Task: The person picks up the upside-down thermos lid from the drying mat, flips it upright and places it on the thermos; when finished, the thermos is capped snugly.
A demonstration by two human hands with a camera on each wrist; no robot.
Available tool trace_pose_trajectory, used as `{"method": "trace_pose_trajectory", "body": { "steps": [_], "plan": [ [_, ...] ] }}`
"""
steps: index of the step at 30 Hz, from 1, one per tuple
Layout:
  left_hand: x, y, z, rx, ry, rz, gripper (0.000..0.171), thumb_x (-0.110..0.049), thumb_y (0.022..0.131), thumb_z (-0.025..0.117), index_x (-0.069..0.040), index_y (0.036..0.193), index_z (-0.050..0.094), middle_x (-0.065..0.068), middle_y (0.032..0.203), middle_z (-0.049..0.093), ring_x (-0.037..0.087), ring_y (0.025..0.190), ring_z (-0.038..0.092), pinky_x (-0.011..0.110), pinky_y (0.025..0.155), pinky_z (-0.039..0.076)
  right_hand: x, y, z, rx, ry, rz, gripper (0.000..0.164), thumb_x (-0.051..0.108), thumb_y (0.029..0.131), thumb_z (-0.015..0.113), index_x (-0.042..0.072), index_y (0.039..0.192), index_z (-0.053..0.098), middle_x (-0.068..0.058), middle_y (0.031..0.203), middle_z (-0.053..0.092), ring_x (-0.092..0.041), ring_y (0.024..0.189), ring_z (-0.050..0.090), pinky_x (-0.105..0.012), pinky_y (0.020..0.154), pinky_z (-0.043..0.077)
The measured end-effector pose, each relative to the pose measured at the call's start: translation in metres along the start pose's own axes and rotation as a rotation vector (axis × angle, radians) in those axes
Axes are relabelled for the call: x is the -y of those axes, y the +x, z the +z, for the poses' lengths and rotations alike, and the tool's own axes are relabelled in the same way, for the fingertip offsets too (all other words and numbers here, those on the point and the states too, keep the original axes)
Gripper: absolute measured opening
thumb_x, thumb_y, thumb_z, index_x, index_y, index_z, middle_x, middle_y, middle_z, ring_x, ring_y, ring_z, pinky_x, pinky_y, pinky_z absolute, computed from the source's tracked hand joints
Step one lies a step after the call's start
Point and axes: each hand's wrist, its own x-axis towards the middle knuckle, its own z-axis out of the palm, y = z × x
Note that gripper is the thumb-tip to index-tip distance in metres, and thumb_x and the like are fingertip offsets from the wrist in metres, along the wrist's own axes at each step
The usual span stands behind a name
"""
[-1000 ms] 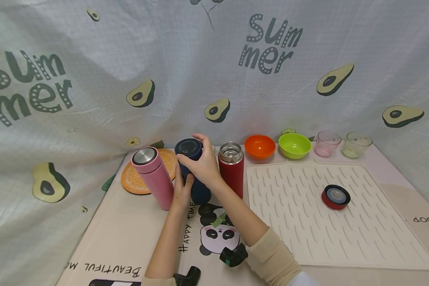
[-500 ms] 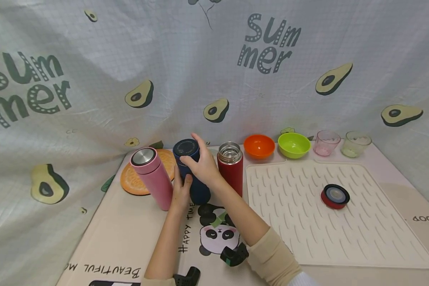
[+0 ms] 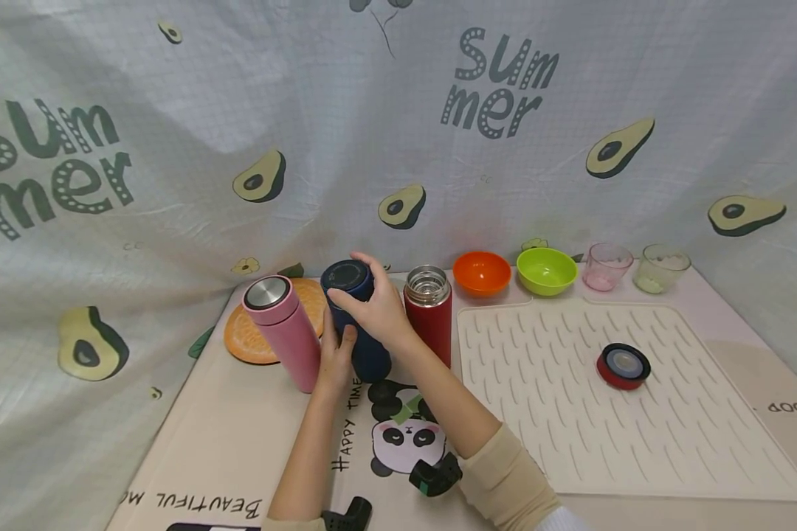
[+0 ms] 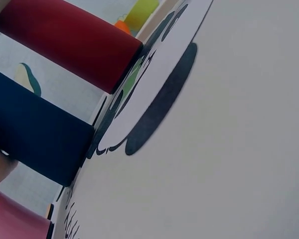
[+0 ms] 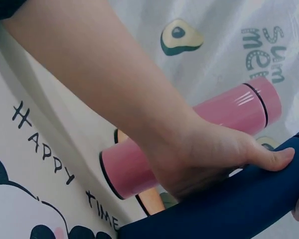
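Observation:
A navy blue thermos [image 3: 370, 358] stands upright on the table, its dark lid [image 3: 345, 276] in place. My left hand [image 3: 336, 350] grips the thermos's body from the left, with the thumb across its front. Around the lid curls my right hand [image 3: 380, 306], thumb at the near side and fingers at the far side. Close to the left stands a pink thermos [image 3: 288, 339] with a steel-topped lid. On the right is a red thermos [image 3: 432, 324], lidless, its steel mouth showing. The left wrist view shows the navy thermos's base [image 4: 65, 154] at the tabletop.
A red and black lid [image 3: 623, 366] lies on the cream ridged mat [image 3: 571, 442] at right. Along the back are an orange bowl [image 3: 482, 273], a green bowl [image 3: 547, 271], a pink glass [image 3: 606, 267] and a greenish glass [image 3: 662, 268]. An orange-slice placemat [image 3: 242, 339] lies behind the pink thermos.
My right hand's fingers loosened and straightened around the lid half a second ago, and now they are curled on it again. My left hand keeps its hold on the navy thermos.

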Motion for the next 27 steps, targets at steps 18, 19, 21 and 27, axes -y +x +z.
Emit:
{"method": "trace_pose_trajectory", "body": {
  "steps": [18,19,21,27],
  "plan": [
    [0.0015,-0.0011,-0.0017,-0.005,-0.022,-0.006,0.086,-0.056,0.085,0.042,-0.006,0.145,0.007,0.020,0.146,0.022,0.032,0.131,0.026,0.050,0.105,0.025,-0.0022,-0.0015,-0.0011,0.039,0.038,0.020,0.065,0.023,0.086,0.060,0.011,0.142,0.029,-0.012,0.138,0.037,-0.023,0.122,0.042,-0.047,0.100,0.034],
    [0.0015,-0.0010,-0.0019,-0.007,-0.018,-0.001,0.085,-0.056,0.086,0.042,-0.006,0.145,0.007,0.020,0.145,0.023,0.032,0.131,0.026,0.051,0.104,0.025,-0.0023,-0.0013,-0.0012,0.041,0.041,0.012,0.065,0.022,0.086,0.060,0.011,0.141,0.030,-0.012,0.137,0.038,-0.023,0.122,0.041,-0.046,0.099,0.035],
    [0.0015,-0.0008,-0.0021,-0.008,-0.010,0.012,0.085,-0.055,0.086,0.043,-0.006,0.146,0.007,0.021,0.145,0.023,0.033,0.131,0.027,0.051,0.104,0.025,-0.0023,-0.0011,-0.0015,0.031,0.020,0.000,0.065,0.022,0.083,0.064,0.011,0.139,0.033,-0.010,0.133,0.041,-0.022,0.118,0.043,-0.043,0.096,0.039],
    [0.0020,-0.0007,-0.0015,-0.012,-0.002,0.023,0.089,-0.057,0.085,0.044,-0.004,0.146,0.007,0.022,0.145,0.024,0.035,0.131,0.027,0.052,0.104,0.025,-0.0005,-0.0030,-0.0035,0.030,-0.024,0.014,0.070,0.025,0.082,0.067,0.013,0.140,0.031,-0.011,0.133,0.039,-0.024,0.118,0.042,-0.046,0.095,0.040]
  ]
}}
